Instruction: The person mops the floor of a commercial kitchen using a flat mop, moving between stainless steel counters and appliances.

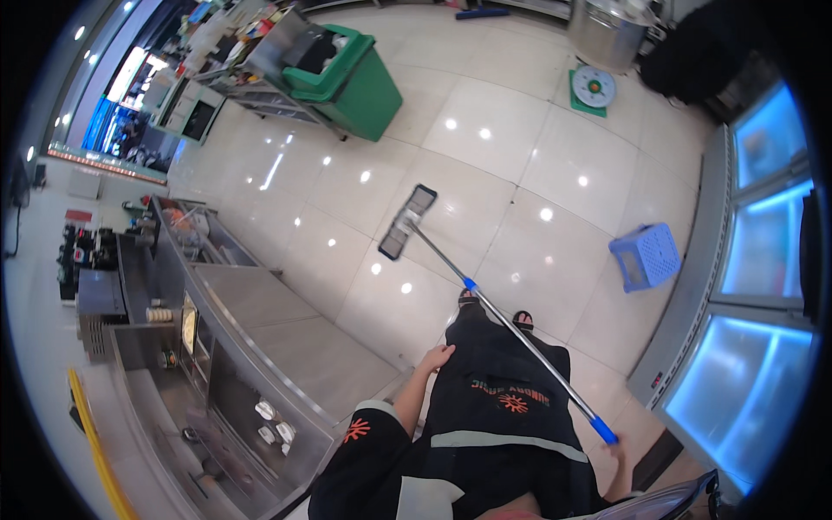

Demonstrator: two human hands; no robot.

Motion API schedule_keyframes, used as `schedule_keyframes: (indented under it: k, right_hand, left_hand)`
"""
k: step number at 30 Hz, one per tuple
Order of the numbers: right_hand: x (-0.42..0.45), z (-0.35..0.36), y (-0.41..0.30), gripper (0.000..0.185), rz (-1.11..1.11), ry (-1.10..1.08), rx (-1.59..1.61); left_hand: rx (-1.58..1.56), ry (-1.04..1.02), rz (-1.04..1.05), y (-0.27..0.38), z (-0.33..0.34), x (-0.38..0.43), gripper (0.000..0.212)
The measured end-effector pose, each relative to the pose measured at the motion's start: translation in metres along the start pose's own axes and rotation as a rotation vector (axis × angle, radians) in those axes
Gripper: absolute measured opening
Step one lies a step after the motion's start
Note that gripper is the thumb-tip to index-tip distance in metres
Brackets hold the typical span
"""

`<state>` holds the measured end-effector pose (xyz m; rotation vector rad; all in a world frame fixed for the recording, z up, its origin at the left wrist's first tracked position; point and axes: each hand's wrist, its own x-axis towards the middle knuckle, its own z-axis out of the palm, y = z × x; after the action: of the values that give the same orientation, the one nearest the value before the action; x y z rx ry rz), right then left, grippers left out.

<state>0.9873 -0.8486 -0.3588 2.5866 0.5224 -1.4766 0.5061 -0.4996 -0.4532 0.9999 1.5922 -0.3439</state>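
A flat mop has its rectangular grey head (408,222) on the glossy tiled floor ahead of my feet. Its metal pole (526,344), with a blue collar partway along, slants back across the front of my dark apron (507,370). My right hand (612,448) grips the blue end of the pole, low at the right; most of its fingers are hard to see. Beside the apron's left edge, my left hand (439,358) hangs with its fingers curled and nothing visible in them. Sandals (524,320) show on my feet.
Along the left runs a stainless steel counter (260,351). A green waste bin (364,91) stands at the upper left. Lit glass-door fridges (741,390) line the right, with a blue plastic stool (647,257) before them. A dial scale (593,90) sits near a large metal pot (608,32).
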Motion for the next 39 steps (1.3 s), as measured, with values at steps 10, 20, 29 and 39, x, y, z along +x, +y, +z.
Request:
schedule_keyframes:
  k: [10, 20, 29, 39]
  right_hand:
    - [-0.096, -0.018, 0.178, 0.021, 0.476, 0.147, -0.64]
    - [0.113, 0.02, -0.145, 0.034, -0.178, 0.075, -0.618]
    - [-0.042, 0.034, -0.473, 0.036, -0.885, 0.223, -0.12]
    - [-0.09, -0.095, -0.283, 0.037, -0.753, 0.34, 0.369]
  left_hand:
    - [-0.256, -0.045, 0.197, 0.02, 0.036, -0.024, 0.065]
    - [-0.738, 0.094, 0.218, -0.006, 0.001, -0.032, 0.05]
    - [-0.267, 0.278, 0.369, 0.053, -0.078, -0.005, 0.036]
    - [0.699, 0.588, 0.874, 0.19, -0.028, 0.032, 0.065]
